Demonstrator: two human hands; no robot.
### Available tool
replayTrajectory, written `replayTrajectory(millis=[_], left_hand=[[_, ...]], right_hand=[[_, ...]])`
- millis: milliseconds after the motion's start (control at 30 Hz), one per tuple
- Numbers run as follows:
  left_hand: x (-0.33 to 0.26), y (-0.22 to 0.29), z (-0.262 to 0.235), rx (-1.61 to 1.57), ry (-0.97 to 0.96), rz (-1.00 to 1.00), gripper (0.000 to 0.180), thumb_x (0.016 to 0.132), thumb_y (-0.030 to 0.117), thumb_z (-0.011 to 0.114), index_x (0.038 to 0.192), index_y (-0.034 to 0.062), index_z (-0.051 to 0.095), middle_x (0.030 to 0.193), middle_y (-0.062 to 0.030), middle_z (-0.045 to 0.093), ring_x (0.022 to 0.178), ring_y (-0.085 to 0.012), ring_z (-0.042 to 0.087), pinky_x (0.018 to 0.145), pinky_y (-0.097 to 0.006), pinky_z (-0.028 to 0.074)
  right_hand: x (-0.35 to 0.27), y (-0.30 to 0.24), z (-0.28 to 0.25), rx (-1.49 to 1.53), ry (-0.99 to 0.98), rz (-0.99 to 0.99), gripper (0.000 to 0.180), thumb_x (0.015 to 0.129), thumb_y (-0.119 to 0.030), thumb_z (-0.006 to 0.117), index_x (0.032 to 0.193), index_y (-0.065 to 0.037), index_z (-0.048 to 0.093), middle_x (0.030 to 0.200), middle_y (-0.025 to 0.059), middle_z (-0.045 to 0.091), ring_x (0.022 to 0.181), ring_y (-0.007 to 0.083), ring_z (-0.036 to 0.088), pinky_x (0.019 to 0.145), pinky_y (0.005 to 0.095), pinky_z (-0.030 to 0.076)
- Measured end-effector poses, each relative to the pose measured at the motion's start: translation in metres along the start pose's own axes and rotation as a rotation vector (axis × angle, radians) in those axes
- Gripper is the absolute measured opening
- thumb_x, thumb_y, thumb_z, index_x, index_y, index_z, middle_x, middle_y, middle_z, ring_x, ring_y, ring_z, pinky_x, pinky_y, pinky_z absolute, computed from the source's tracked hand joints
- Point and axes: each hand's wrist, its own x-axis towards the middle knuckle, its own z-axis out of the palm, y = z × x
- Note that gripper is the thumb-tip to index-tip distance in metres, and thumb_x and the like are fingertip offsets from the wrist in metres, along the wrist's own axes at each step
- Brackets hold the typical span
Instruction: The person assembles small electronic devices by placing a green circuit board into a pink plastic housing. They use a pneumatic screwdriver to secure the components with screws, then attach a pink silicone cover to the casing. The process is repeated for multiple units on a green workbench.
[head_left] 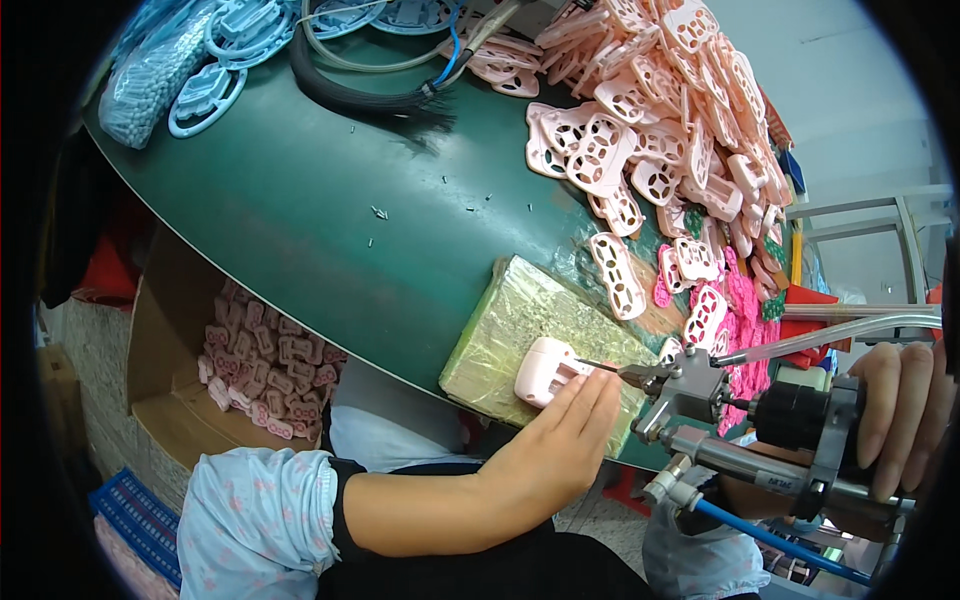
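My left hand [555, 440] presses flat on a small pink plastic part [545, 370] that lies on a block wrapped in shiny yellowish tape [500, 330] at the green table's near edge. My right hand [900, 415] grips a metal pneumatic screwdriver [770, 420] with clear and blue hoses. Its thin bit [600, 367] touches the right end of the pink part, just above my left fingertips.
A heap of pink plastic frames [660, 120] covers the right side of the green table [300, 200]. Light blue parts and a bag of blue pieces [180, 60] lie at the far left, with black cables [370, 90] beside them. A cardboard box of pink parts [260, 365] stands under the table.
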Motion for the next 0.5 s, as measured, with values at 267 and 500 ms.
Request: replayTrajectory(millis=[267, 500], left_hand=[[0.0, -0.001, 0.008, -0.216, 0.001, -0.047, 0.039, 0.082, 0.014, 0.056, 0.117, -0.0017, 0.059, 0.131, -0.0242, 0.05, 0.133, -0.0412, 0.04, 0.117, -0.051, 0.027], [-0.003, 0.003, 0.016, 0.085, 0.047, 0.022, 0.041, 0.085, 0.019, 0.05, 0.115, -0.007, 0.063, 0.131, -0.0248, 0.053, 0.131, -0.0405, 0.043, 0.116, -0.05, 0.026]], right_hand=[[0.007, 0.054, 0.035, -0.128, 0.393, -0.028, 0.014, 0.093, -0.007, 0.05, 0.081, -0.008, 0.043, 0.068, 0.0012, 0.047, 0.054, 0.0073, 0.049, 0.06, 0.0244, 0.045], [0.006, 0.026, 0.032, -0.148, 0.31, -0.067, 0.01, 0.093, -0.007, 0.052, 0.088, -0.007, 0.044, 0.069, 0.002, 0.049, 0.056, 0.008, 0.051, 0.06, 0.024, 0.046]])
